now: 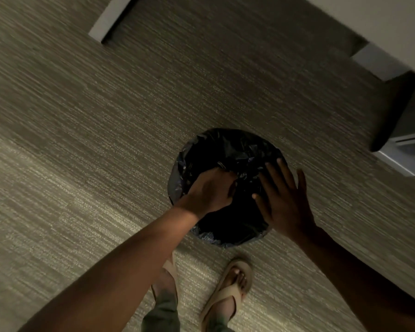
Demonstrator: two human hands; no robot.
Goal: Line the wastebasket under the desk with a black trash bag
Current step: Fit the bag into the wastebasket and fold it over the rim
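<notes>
Plastic already covers the mouth of the wastebasket [177, 185], which stands on the carpet [82, 140] just ahead of the person's sandalled feet [233, 283] and short of the desk [381, 22], whose pale top and legs run across the far right corner beyond it. The black trash bag [228, 149] is draped over the rim on the far side and the left side of the basket, with wrinkled film folded down outside the wall there; on the near side a crumpled edge also shows below the rim. The inside of the basket reads only as dark, so how deep the bag sits cannot be told.

The left hand [209, 190] reaches over the near-left part of the rim with its fingers curled in on a bunch of the film, apparently pinching it or pressing it down into the opening. The right hand [283, 200] hovers over the right side of the basket with fingers spread wide and flat, holding nothing; whether the palm touches the bag cannot be told.

Judged from this, most of the lining looks done: the bag is open, in the basket and folded over much of the rim. What seems left is to seat the film inside, smooth the overhang on the right and near sides, and set the basket back beneath the desk, since it stands out in the open floor.
</notes>
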